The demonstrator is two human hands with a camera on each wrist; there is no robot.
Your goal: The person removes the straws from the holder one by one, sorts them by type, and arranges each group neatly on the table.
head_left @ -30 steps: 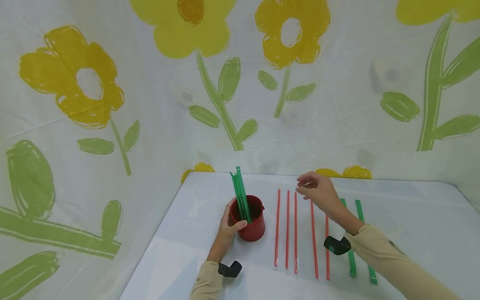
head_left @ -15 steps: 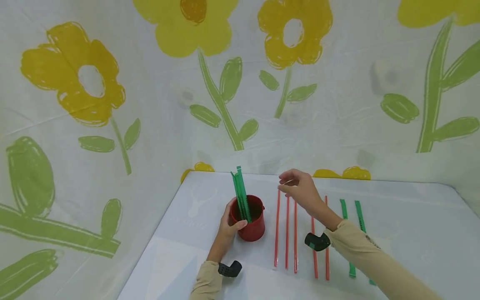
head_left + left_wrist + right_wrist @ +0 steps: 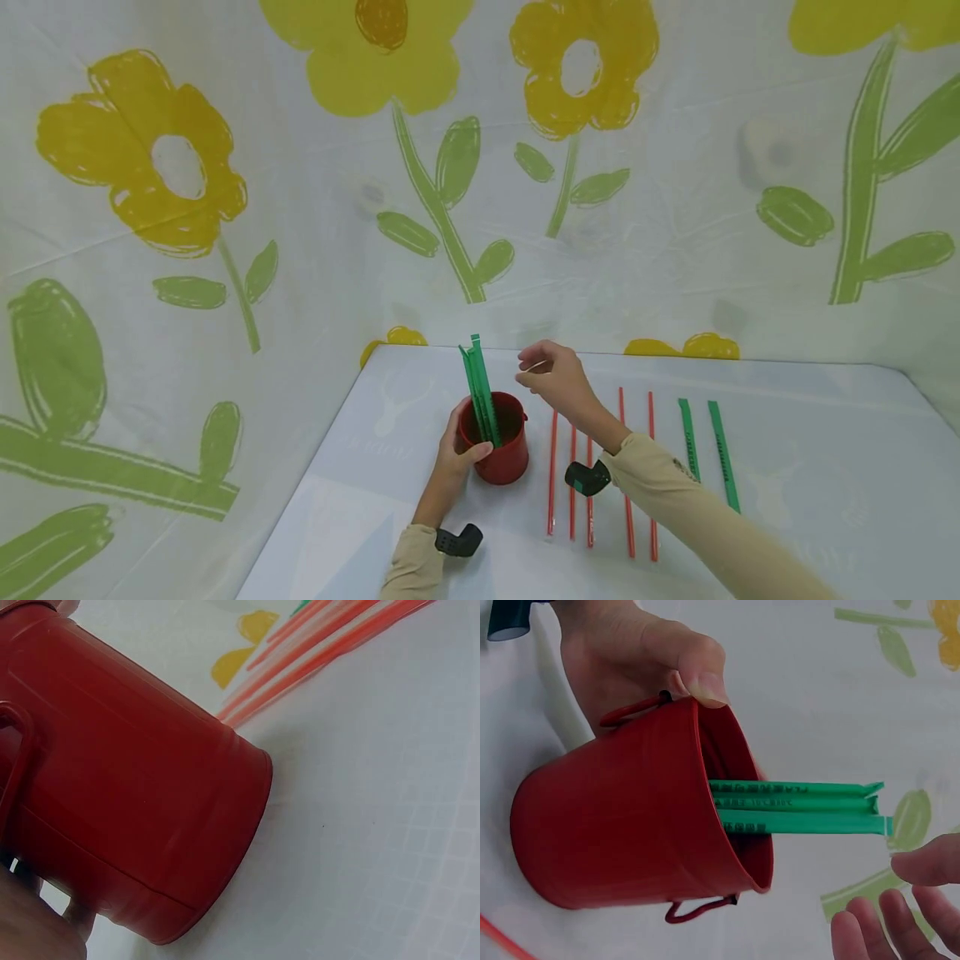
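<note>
A small red metal bucket [image 3: 506, 462] stands on the table at centre left, and several green wrapped straws [image 3: 482, 387] with dark print lean inside it. My left hand [image 3: 450, 468] grips the bucket's left side, its thumb over the rim, as the right wrist view also shows. Just right of the straws' upper ends, my right hand [image 3: 561, 385] hovers with loosely bent fingers and nothing visible between them. In the right wrist view its fingers [image 3: 934, 862] are close to the straw tips, apart from them. The red bucket wall [image 3: 142, 772] fills much of the left wrist view.
Several thin red straws [image 3: 551, 492] lie in a spaced row right of the bucket, partly under my right forearm. Two green wrapped straws [image 3: 723, 454] lie further right. A flower-printed curtain [image 3: 675, 250] rises behind the table's far edge.
My right hand has swept left, from above the red straws to beside the bucket. The left hand and bucket have stayed in place.
</note>
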